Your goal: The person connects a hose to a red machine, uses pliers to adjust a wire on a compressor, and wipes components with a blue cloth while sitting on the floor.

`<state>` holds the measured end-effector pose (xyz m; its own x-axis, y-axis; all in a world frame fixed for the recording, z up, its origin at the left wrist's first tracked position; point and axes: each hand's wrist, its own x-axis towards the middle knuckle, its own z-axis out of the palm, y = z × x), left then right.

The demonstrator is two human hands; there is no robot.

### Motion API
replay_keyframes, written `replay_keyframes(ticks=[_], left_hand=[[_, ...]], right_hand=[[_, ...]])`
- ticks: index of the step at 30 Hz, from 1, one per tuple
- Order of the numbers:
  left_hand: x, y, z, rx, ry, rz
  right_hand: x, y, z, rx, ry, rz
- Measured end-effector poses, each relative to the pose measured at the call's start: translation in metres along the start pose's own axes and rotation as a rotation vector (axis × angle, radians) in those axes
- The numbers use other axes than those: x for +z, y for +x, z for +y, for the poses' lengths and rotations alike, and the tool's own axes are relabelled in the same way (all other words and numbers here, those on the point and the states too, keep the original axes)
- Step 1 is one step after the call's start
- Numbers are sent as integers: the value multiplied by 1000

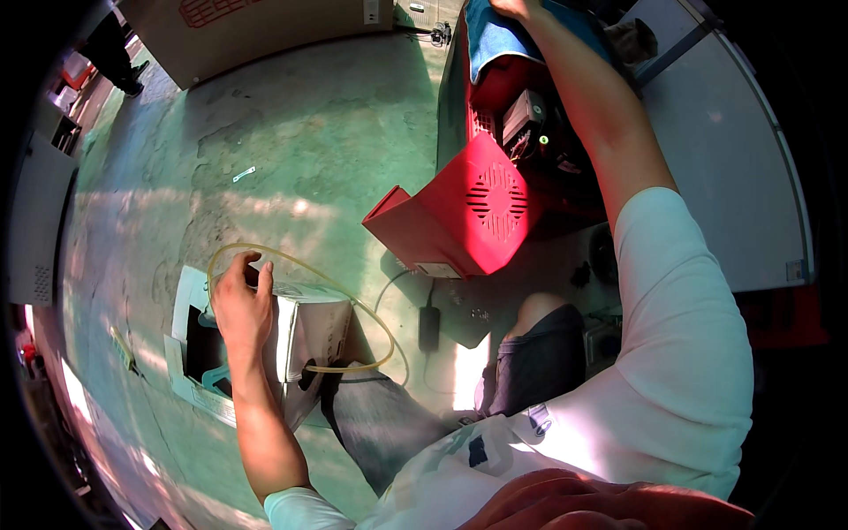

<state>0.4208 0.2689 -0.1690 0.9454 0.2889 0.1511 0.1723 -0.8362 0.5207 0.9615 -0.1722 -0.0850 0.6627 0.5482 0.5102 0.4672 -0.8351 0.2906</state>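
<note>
So the red machine (481, 208) at 1 o'clock already stands with its vented side panel swung open, while the yellowish tube (349, 305) lies loose in a loop, seemingly unconnected. The left hand (240, 305) pinches the tube's end above an opened white carton (309, 331) at 8 o'clock. The right hand (517, 7) reaches onto a blue cloth (495, 35) at 12; its grip I cannot tell. A brown box (256, 26) with a red printed patch sits at 11

Worn green concrete floor (291, 141) as reference. Large cardboard box (256, 26) at its far edge. Small white scrap (244, 174) lying mid-floor. Black power adapter (429, 327) with cable on its near part. White panel (724, 159) along its right side.
</note>
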Motion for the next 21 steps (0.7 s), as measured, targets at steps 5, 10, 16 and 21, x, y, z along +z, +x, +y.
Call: replay_keyframes(ticks=[5, 10, 16, 21], left_hand=[[1, -1, -1, -13, -8, -19], [1, 0, 0, -4, 18, -28], [-1, -2, -4, -26, 28, -44], [1, -1, -8, -9, 37, -48]], right_hand=[[2, -16, -20, 229, 182, 82], [6, -19, -18, 182, 610, 116], [-24, -26, -32, 330, 231, 69], [-65, -39, -59, 243, 261, 72]])
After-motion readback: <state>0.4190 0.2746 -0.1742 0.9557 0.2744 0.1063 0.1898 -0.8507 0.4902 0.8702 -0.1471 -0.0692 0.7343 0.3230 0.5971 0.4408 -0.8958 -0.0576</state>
